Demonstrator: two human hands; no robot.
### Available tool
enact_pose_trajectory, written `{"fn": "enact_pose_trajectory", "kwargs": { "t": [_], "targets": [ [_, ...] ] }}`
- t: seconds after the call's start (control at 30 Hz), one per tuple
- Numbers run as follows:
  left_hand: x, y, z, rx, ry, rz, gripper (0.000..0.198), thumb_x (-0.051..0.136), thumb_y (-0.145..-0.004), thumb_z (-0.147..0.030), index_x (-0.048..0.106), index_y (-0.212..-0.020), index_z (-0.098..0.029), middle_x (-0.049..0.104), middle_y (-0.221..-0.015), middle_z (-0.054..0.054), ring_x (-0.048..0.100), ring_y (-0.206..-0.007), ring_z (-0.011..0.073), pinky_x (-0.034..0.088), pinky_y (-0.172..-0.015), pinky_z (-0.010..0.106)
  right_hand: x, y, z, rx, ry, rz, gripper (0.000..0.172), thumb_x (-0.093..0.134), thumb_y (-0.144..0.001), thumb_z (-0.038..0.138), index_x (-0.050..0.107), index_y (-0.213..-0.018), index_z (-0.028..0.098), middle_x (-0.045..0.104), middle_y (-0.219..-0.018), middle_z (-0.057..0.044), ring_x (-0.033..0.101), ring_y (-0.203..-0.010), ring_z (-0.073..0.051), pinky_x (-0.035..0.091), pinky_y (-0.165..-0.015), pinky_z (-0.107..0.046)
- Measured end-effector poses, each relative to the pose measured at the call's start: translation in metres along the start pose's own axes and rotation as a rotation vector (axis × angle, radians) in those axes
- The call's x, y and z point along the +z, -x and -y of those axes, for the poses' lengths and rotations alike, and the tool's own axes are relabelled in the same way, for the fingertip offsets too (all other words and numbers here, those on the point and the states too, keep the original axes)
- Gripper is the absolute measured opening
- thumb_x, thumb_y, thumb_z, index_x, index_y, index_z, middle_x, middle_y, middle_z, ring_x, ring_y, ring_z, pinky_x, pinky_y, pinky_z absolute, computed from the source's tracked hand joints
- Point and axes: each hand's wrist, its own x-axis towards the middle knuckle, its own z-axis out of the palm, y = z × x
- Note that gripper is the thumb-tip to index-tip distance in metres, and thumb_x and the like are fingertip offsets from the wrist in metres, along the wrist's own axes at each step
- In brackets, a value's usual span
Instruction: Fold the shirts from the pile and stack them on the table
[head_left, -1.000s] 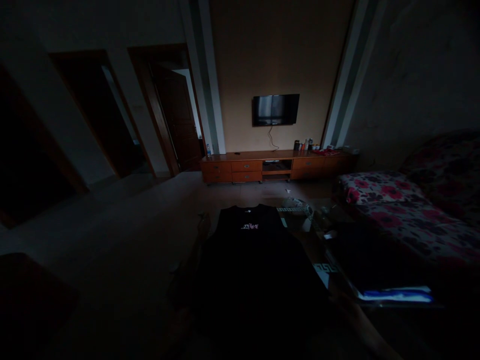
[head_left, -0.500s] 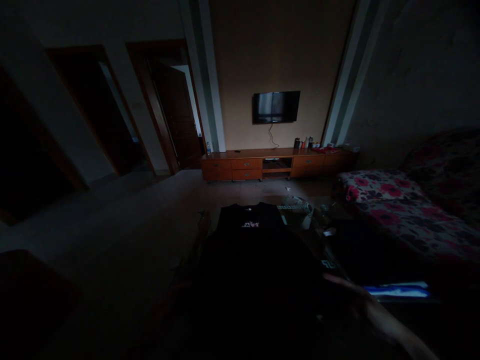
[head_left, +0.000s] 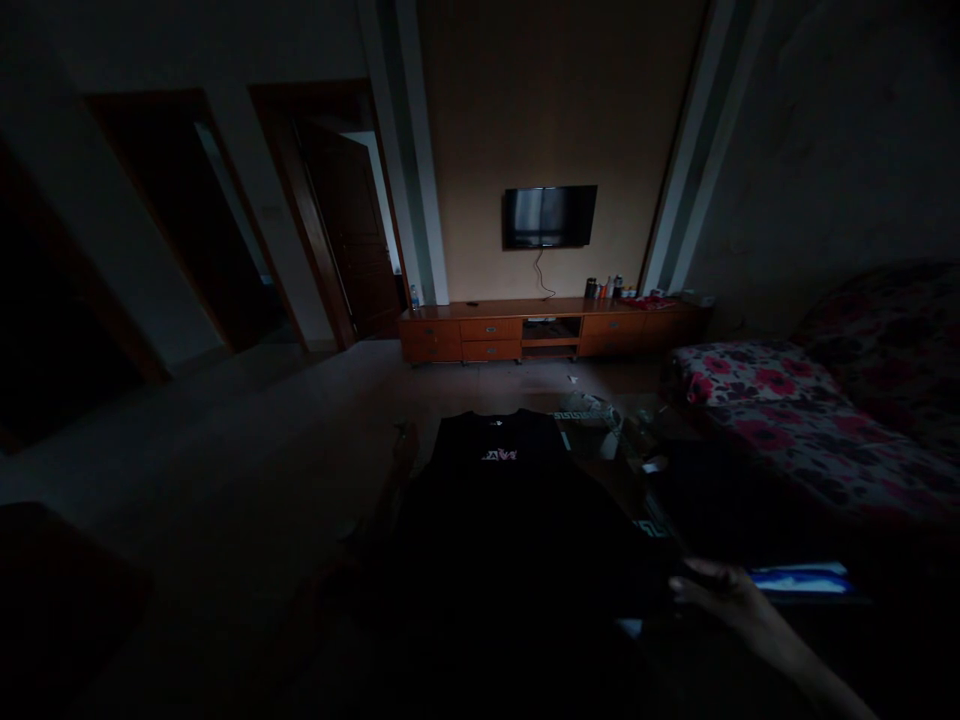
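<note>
A black shirt (head_left: 502, 520) with a small white and pink print near its neckline lies spread over a glass table (head_left: 592, 425) with a patterned border. At the shirt's right side, my right hand (head_left: 712, 590) pinches the dark cloth between thumb and fingers. My left hand cannot be made out in the darkness. Just beyond my right hand lies a blue and white shiny item (head_left: 802, 578).
A floral-covered sofa (head_left: 772, 430) stands at the right. Across the floor is a long wooden cabinet (head_left: 487, 330) with bottles on top, below a wall television (head_left: 550, 216). An open door (head_left: 352, 230) is at the back left.
My right hand has closed on the shirt's edge and shifted slightly; a small pale patch now shows below the cloth there. The view has moved a little.
</note>
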Motion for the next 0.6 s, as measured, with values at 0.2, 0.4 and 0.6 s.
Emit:
{"fn": "enact_pose_trajectory", "kwargs": {
  "t": [0.2,0.4,0.6],
  "targets": [
    [0.006,0.003,0.005,0.004,0.027,-0.036,0.036,0.063,-0.097,-0.043,0.065,-0.126,-0.022,0.065,-0.129,0.008,0.064,-0.116,0.0279,0.057,-0.095,0.046,-0.016,0.012,-0.003,0.011,-0.036,-0.022,0.053,0.085,-0.060,0.055,0.083,-0.104,0.026,0.077,-0.119,-0.012,0.071,-0.111,-0.038,0.057,-0.097,-0.048],
    [0.022,-0.010,0.014,0.006,0.032,-0.061,0.041,0.061,-0.096,-0.050,0.066,-0.128,-0.026,0.069,-0.128,0.007,0.065,-0.118,0.0297,0.060,-0.091,0.047,-0.023,0.022,-0.003,-0.096,0.120,-0.134,0.043,0.082,-0.058,0.061,0.084,-0.083,0.026,0.077,-0.111,-0.015,0.070,-0.109,-0.041,0.059,-0.094,-0.048],
    [0.029,-0.024,0.025,0.006,0.015,-0.080,0.046,0.061,-0.096,-0.053,0.064,-0.130,-0.022,0.067,-0.131,0.008,0.065,-0.118,0.0301,0.060,-0.092,0.047,-0.039,0.016,-0.026,-0.019,0.109,-0.299,0.053,0.083,-0.047,0.065,0.081,-0.083,0.025,0.077,-0.107,-0.017,0.069,-0.107,-0.044,0.060,-0.089,-0.051]
  ]
}}
